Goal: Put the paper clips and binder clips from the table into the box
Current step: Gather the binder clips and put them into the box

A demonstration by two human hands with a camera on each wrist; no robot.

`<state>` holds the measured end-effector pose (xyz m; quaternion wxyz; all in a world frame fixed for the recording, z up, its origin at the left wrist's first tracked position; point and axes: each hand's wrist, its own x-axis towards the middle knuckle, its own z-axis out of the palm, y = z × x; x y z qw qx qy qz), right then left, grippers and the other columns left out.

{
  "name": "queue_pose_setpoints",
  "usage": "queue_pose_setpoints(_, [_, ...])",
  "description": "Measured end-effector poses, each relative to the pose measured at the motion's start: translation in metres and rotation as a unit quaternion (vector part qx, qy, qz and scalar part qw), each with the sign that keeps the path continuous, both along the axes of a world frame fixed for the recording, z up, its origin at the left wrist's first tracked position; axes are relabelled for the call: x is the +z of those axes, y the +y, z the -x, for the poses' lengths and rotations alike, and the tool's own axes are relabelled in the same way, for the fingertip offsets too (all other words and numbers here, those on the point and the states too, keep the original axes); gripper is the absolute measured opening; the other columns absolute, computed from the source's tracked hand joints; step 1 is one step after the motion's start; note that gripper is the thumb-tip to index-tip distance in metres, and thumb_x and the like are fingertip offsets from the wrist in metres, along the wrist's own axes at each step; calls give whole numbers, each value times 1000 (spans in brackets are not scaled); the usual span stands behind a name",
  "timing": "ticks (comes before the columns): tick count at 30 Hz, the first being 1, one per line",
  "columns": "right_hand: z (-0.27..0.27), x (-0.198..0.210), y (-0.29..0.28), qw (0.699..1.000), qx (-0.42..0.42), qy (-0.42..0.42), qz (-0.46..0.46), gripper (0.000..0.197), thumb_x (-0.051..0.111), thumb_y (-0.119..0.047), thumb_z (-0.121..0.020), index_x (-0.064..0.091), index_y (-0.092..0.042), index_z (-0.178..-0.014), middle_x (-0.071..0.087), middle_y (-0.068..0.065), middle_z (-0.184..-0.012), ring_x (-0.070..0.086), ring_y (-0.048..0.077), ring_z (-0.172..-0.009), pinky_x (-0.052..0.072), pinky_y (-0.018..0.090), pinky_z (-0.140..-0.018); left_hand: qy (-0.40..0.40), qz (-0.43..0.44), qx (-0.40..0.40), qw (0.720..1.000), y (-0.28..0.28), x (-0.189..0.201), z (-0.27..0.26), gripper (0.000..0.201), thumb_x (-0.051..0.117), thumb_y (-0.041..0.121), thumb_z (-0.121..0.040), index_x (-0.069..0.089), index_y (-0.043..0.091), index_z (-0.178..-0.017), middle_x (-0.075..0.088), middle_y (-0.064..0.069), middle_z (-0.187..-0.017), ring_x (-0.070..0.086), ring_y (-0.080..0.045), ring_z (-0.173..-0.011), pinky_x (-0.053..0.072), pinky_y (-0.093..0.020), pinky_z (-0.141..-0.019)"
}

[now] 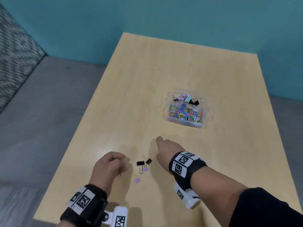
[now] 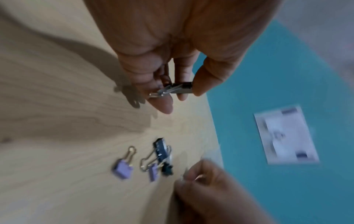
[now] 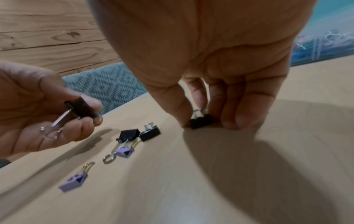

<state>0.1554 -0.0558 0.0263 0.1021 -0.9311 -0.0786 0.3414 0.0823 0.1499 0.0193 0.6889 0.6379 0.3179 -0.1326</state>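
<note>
A clear plastic box (image 1: 170, 119) sits mid-table, with coloured paper clips in its near part and binder clips in its far part. Two black binder clips (image 1: 140, 163) and two purple binder clips (image 1: 137, 180) lie loose on the table near the front edge, between my hands. My left hand (image 1: 113, 163) hovers left of them and pinches a black binder clip (image 2: 181, 88) between thumb and fingers. My right hand (image 3: 205, 123) is down on the table right of the group, its fingertips pinching a small black binder clip (image 3: 201, 122) that still touches the surface.
The wooden table (image 1: 196, 71) has a teal wall behind it and a grey floor (image 1: 41, 112) to the left. A patterned seat (image 1: 14, 54) stands at far left. The box is about a forearm's length beyond my right hand.
</note>
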Motion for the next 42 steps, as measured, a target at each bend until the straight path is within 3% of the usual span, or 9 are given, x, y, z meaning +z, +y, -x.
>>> queue_pose_setpoints(4, [-1,1,-2,1000,-8,-5,-18,28,45,-11,-82,39,-16,-109,52,8,-98,54,29,-85,47,37,-69,-1,145,90,985,13,5,-1,15,51,-4,-82,58,-11,-93,59,-21,-79,55,-25,-69,47,-32,-64])
queue_pose_setpoints(8, [1,-3,-12,990,-106,-17,-95,13,53,-13,-76,49,-13,-89,57,5,-84,54,24,-71,39,29,-58,14,137,84,987,15,2,3,7,52,2,-76,57,-1,-79,56,-17,-74,46,-23,-61,34,-32,-53])
queue_pose_setpoints(12, [10,-8,-21,879,-360,80,-302,12,48,1,-74,53,-9,-70,54,15,-58,51,24,-47,41,30,-50,26,-68,-53,996,0,0,6,12,66,21,-76,57,13,-78,55,4,-67,45,-15,-54,33,-26,-50])
queue_pose_setpoints(14, [14,-9,-21,875,-366,101,-302,14,44,-2,-75,54,-11,-70,55,13,-58,47,22,-46,37,28,-48,-4,-249,-198,948,-13,2,6,17,63,39,-84,53,26,-86,62,11,-76,57,-7,-66,39,-24,-57])
queue_pose_setpoints(17, [18,-10,-12,870,-361,124,-311,15,40,-11,-67,54,-16,-70,50,8,-61,42,20,-49,33,25,-46,-9,-397,-340,853,-31,7,-1,25,49,52,-89,38,30,-93,60,10,-67,56,2,-54,40,-22,-50])
queue_pose_setpoints(23, [23,-11,-3,989,-56,10,-138,13,52,-26,-81,42,-22,-88,57,2,-73,55,24,-66,44,34,-59,-29,-481,-406,776,-54,-2,-16,25,40,45,-93,30,23,-87,55,5,-64,54,-20,-56,42,-31,-50])
queue_pose_setpoints(29, [17,-9,12,994,51,-40,-91,21,54,-26,-84,36,-18,-91,48,0,-69,51,27,-66,43,35,-57,-7,-470,-410,781,-57,-8,-24,11,39,28,-89,35,19,-84,53,2,-64,49,-18,-55,32,-30,-49])
queue_pose_setpoints(37, [12,-16,20,987,119,-61,-89,16,46,-20,-85,31,-23,-88,46,1,-73,51,28,-66,37,33,-53,3,-464,-406,787,-55,-7,-24,8,37,30,-87,40,22,-85,57,3,-65,54,-18,-59,35,-29,-51])
queue_pose_setpoints(42, [8,-17,5,987,114,-88,-77,15,46,-22,-82,32,-20,-88,45,0,-73,49,30,-68,37,34,-55,14,-352,-326,877,-43,-1,-20,16,40,26,-84,50,22,-73,61,1,-61,55,-15,-54,42,-29,-52])
